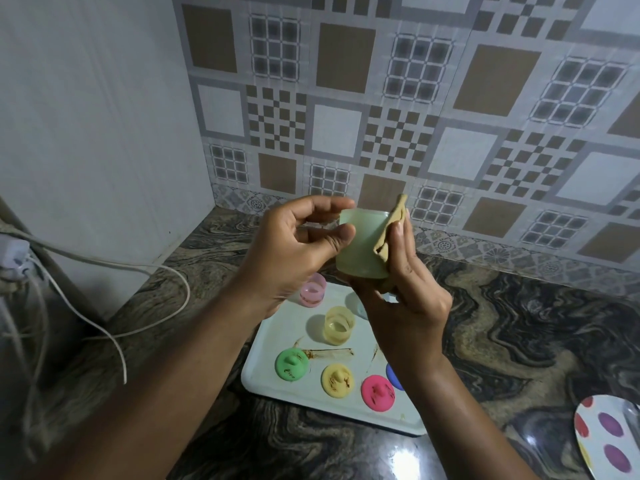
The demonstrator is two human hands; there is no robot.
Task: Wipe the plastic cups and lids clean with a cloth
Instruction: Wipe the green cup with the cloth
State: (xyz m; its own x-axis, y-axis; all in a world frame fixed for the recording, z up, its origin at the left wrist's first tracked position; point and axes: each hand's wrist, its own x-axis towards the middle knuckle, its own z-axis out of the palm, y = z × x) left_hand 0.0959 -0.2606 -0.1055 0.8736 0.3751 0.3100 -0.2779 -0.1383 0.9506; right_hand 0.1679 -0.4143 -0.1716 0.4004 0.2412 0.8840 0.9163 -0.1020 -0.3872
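Where hands meet, cup: pale green, above tray
Left hand: fingers pinch cup
Right hand: fingers clamp cloth to cup

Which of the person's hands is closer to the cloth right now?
Right. The right hand holds the cloth against the pale green cup; the left hand grips the cup's opposite side, not touching the cloth.

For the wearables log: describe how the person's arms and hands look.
The left forearm and right forearm are bare, with no sleeve showing. The left hand and right hand wear no gloves; no ring, watch or bracelet is visible.
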